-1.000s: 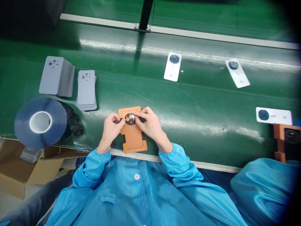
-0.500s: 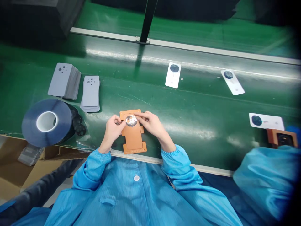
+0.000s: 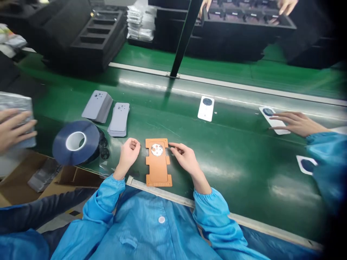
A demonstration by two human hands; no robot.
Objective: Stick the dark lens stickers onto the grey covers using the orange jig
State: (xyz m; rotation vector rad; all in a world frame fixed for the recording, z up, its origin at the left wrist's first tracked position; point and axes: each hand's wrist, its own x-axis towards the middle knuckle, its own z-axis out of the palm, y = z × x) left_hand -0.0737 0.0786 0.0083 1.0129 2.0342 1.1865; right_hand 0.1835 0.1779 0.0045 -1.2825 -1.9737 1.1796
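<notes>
An orange jig (image 3: pixel 157 169) with notched sides lies flat on the green work surface. Near its upper end sits a round white disc with several holes (image 3: pixel 157 150), showing orange through them. To the left of the jig, apart from it, my left hand (image 3: pixel 129 154) hovers with its fingers curled in a pinch; anything between the fingertips is too small to make out. My right hand (image 3: pixel 185 156) is off the jig's upper right edge, fingers loosely bent and index finger stretched out, with nothing visible in it.
At left stand two stacks of grey phone-shaped plates (image 3: pixel 95 104) (image 3: pixel 119 117) and a large blue film roll (image 3: pixel 76 142). A white phone-shaped panel (image 3: pixel 205 110) lies ahead. A co-worker's hand (image 3: pixel 298 122) touches another panel; another person's hand (image 3: pixel 15 130) holds a clear packet.
Both my hands have moved off the disc and apart to either side. My view has tilted up. Co-workers' hands have appeared at left, right and far side.
</notes>
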